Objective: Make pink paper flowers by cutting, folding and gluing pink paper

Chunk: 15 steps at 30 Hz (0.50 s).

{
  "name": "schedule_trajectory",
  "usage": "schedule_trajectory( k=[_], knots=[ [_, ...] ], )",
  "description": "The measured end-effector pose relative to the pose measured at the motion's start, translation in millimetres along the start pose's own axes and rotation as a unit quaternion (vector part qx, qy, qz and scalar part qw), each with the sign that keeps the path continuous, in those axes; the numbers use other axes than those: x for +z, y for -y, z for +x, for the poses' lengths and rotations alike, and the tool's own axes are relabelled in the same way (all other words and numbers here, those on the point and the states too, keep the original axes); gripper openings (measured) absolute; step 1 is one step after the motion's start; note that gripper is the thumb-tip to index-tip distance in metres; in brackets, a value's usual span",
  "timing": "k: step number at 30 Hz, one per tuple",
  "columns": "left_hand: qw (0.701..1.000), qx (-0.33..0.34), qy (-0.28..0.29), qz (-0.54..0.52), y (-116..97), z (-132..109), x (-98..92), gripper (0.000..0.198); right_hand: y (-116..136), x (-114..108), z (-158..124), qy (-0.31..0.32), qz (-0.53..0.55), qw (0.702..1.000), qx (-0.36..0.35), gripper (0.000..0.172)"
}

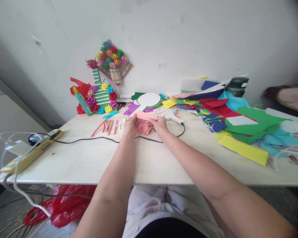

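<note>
Both hands meet over the middle of the table, with a strip of pink paper (146, 115) held between them. My left hand (131, 124) closes on its left end, and my right hand (159, 125) grips the right end. Beneath my fingers lies more salmon-pink paper (144, 128), partly hidden. Left of my left hand are several pink paper rolls (109, 127) and some thin white sticks (121, 125). A white glue gun (174, 118) rests just right of my right hand. Behind the hands lies a white round paddle-shaped cutout (149, 99) with a green edge.
A green glue bottle (82, 101) and paper-flower decorations (103, 94) stand at the back left. Coloured sheets (253, 122) pile up on the right, near a dark jar (237, 86). A black cord (89, 139) crosses from the power strip (37, 152) behind my wrists.
</note>
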<state>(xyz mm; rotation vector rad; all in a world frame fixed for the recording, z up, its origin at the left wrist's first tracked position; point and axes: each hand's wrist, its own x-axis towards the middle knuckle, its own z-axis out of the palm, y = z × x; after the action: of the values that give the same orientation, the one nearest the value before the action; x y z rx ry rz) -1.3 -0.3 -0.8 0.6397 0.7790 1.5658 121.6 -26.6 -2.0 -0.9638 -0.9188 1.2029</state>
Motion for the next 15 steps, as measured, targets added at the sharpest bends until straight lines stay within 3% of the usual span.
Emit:
schedule_trajectory(
  k=[8, 15],
  knots=[
    [1.0, 0.019, -0.003, 0.012, 1.2, 3.2, -2.4, 0.011, 0.2, 0.2, -0.9, 0.003, 0.01, 1.0, 0.0, 0.007],
    [0.998, 0.033, -0.059, 0.001, 3.5, 7.9, -7.0, 0.017, -0.9, -1.0, -0.2, -0.004, 0.029, 1.0, -0.009, 0.006]
  ],
)
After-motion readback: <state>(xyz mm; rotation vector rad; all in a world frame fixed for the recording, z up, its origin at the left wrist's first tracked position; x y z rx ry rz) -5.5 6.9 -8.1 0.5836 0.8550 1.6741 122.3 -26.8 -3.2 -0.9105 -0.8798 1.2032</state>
